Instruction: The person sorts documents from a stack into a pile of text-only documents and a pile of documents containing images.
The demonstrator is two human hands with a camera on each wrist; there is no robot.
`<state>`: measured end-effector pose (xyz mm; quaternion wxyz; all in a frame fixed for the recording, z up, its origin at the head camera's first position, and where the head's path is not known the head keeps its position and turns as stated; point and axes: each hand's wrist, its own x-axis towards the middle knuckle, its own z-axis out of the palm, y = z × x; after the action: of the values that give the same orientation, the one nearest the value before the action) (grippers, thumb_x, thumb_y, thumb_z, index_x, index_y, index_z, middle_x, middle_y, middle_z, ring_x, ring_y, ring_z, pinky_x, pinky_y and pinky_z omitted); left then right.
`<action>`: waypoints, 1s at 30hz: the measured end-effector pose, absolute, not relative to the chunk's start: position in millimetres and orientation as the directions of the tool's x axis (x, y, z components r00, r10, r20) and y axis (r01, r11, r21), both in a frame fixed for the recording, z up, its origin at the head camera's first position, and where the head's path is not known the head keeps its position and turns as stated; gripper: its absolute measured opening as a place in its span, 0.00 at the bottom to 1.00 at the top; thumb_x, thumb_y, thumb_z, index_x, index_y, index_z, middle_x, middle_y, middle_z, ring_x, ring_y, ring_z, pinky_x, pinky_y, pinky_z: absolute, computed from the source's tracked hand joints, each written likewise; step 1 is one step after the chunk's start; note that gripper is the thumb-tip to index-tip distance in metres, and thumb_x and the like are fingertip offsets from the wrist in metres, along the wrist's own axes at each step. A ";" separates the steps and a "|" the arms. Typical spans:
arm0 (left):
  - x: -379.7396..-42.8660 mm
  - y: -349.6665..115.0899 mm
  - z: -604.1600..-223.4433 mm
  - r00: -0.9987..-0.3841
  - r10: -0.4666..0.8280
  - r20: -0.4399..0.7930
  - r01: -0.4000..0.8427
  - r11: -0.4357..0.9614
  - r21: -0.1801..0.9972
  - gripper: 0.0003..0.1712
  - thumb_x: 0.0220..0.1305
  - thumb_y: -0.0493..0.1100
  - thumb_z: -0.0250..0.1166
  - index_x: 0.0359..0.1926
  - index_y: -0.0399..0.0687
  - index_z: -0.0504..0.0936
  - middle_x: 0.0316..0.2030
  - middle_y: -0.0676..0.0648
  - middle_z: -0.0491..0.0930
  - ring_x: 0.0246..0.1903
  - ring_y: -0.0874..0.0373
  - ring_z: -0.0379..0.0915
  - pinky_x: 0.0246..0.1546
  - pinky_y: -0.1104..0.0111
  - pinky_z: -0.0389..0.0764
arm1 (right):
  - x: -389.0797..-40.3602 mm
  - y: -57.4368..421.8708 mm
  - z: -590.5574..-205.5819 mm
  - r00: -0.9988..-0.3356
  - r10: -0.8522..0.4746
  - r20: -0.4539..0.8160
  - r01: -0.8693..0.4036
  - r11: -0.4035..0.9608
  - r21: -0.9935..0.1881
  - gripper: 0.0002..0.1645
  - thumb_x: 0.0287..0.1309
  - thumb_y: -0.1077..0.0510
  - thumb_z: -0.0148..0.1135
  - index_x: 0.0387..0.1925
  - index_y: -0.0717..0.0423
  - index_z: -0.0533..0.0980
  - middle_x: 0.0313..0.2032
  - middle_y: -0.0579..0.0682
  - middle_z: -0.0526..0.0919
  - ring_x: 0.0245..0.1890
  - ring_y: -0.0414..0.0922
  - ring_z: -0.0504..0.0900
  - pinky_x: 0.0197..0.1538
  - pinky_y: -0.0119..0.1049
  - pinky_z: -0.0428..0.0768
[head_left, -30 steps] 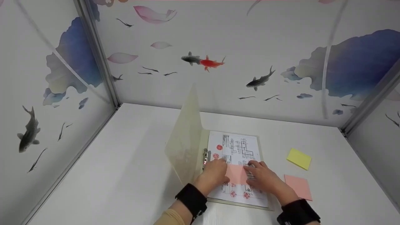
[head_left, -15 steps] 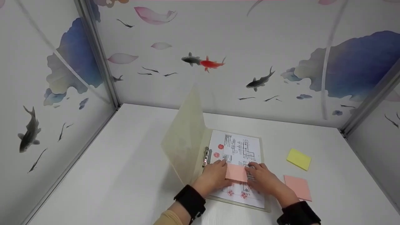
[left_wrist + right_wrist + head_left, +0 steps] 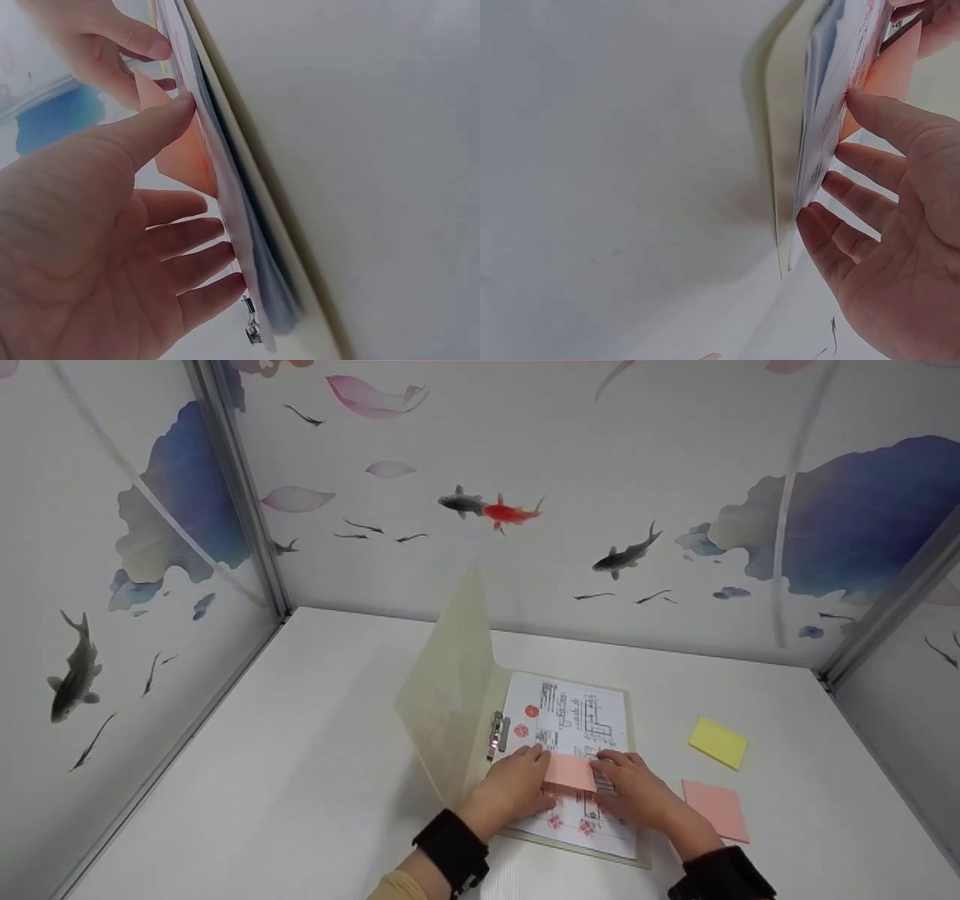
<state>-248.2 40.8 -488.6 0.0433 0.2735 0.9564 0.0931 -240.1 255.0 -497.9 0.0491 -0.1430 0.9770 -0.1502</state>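
Note:
A pink sticky note [image 3: 571,772] stands partly raised from the top printed sheet [image 3: 574,712] in an open cream folder [image 3: 495,682]; its near edge is lifted. My left hand [image 3: 512,787] lies along the note's left side, its fingertips on the paper and its thumb [image 3: 161,127] beside the note. On the other side my right hand [image 3: 634,787] touches the sheet with spread fingertips, the thumb [image 3: 885,112] close by the note. Neither hand's fingers curl round the note. Drawings and red round stamps mark the sheet.
The folder's front cover [image 3: 450,690] stands upright on the left, beside a metal clip [image 3: 495,735]. To the right lie a yellow sticky pad [image 3: 718,743] and a pink sticky pad [image 3: 716,810] on the white table [image 3: 322,750]. Printed panels enclose the back and sides.
The note's near edge has risen off the sheet. The folder has shifted very slightly. Both hands stay almost in place, the left thumb drawn a little nearer to me.

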 end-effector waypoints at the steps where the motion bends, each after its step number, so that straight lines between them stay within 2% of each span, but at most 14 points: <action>1: -246.6 41.2 -487.1 -0.842 0.538 -0.023 0.523 0.828 0.203 0.41 0.58 0.54 0.67 0.68 0.43 0.64 0.66 0.45 0.65 0.66 0.53 0.59 0.62 0.63 0.66 | -240.4 255.8 -497.9 -0.954 -0.294 -0.056 -0.262 0.911 -0.319 0.31 0.56 0.54 0.66 0.61 0.56 0.72 0.63 0.55 0.69 0.63 0.56 0.64 0.61 0.55 0.67; 5: -240.9 44.9 -481.6 -0.792 0.606 0.068 0.606 0.770 0.198 0.37 0.56 0.50 0.70 0.65 0.49 0.69 0.64 0.48 0.67 0.65 0.56 0.60 0.60 0.65 0.68 | -240.3 259.4 -497.2 -0.946 -0.320 -0.045 -0.286 0.894 -0.345 0.31 0.55 0.56 0.67 0.61 0.57 0.72 0.63 0.57 0.69 0.63 0.58 0.64 0.61 0.56 0.66; 8: -234.9 48.6 -476.6 -0.725 0.675 0.136 0.688 0.702 0.185 0.30 0.53 0.49 0.73 0.58 0.53 0.76 0.58 0.53 0.72 0.59 0.60 0.66 0.55 0.70 0.71 | -238.6 261.8 -495.8 -0.937 -0.348 -0.016 -0.319 0.874 -0.366 0.30 0.54 0.62 0.67 0.60 0.61 0.72 0.60 0.61 0.71 0.62 0.61 0.66 0.61 0.58 0.66; 13: -223.5 53.5 -470.1 -0.659 0.750 0.059 0.747 0.642 0.175 0.26 0.45 0.54 0.76 0.48 0.60 0.81 0.43 0.59 0.76 0.41 0.65 0.69 0.41 0.75 0.73 | -236.3 266.1 -493.1 -0.936 -0.352 -0.008 -0.317 0.853 -0.415 0.27 0.54 0.70 0.63 0.58 0.66 0.72 0.58 0.63 0.72 0.60 0.63 0.68 0.61 0.58 0.66; 16: -220.7 55.5 -473.0 -0.654 0.757 0.003 0.747 0.645 0.159 0.25 0.43 0.54 0.78 0.45 0.60 0.82 0.41 0.60 0.77 0.37 0.66 0.70 0.39 0.75 0.73 | -235.3 271.0 -492.7 -0.927 -0.374 0.021 -0.346 0.835 -0.427 0.25 0.56 0.72 0.59 0.57 0.67 0.72 0.56 0.64 0.74 0.59 0.64 0.70 0.59 0.58 0.67; 21: -220.8 56.0 -481.7 -0.664 0.748 -0.003 0.743 0.659 0.116 0.20 0.43 0.50 0.78 0.39 0.56 0.82 0.43 0.59 0.79 0.41 0.63 0.73 0.42 0.73 0.75 | -232.9 275.7 -493.7 -0.932 -0.361 0.046 -0.343 0.832 -0.436 0.22 0.57 0.73 0.57 0.55 0.67 0.74 0.55 0.64 0.75 0.57 0.62 0.73 0.58 0.56 0.70; 24: -221.1 55.2 -483.7 -0.658 0.753 0.000 0.748 0.654 0.118 0.18 0.44 0.50 0.77 0.37 0.55 0.82 0.41 0.59 0.79 0.41 0.64 0.74 0.44 0.74 0.75 | -230.4 276.0 -493.0 -0.954 -0.299 0.026 -0.278 0.847 -0.453 0.21 0.56 0.71 0.59 0.54 0.67 0.75 0.53 0.63 0.76 0.56 0.61 0.74 0.57 0.54 0.72; 28: -219.2 54.4 -482.2 -0.663 0.748 0.018 0.743 0.654 0.143 0.10 0.54 0.45 0.71 0.39 0.55 0.84 0.38 0.60 0.81 0.38 0.65 0.75 0.43 0.76 0.75 | -222.9 277.5 -489.2 -0.980 -0.197 -0.038 -0.150 0.842 -0.519 0.22 0.59 0.67 0.60 0.56 0.65 0.73 0.52 0.59 0.76 0.51 0.55 0.76 0.55 0.53 0.74; 30: -217.8 54.5 -480.9 -0.672 0.740 0.013 0.731 0.661 0.168 0.09 0.57 0.43 0.69 0.41 0.55 0.85 0.37 0.60 0.82 0.36 0.66 0.76 0.42 0.76 0.75 | -218.0 279.3 -487.8 -0.984 -0.160 -0.073 -0.092 0.822 -0.562 0.23 0.61 0.64 0.58 0.59 0.63 0.71 0.53 0.58 0.76 0.51 0.53 0.76 0.55 0.53 0.73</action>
<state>-217.8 54.5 -480.9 0.0284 0.4040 0.9108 0.0799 -218.0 279.3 -487.8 0.0584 -0.0663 0.9526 -0.2910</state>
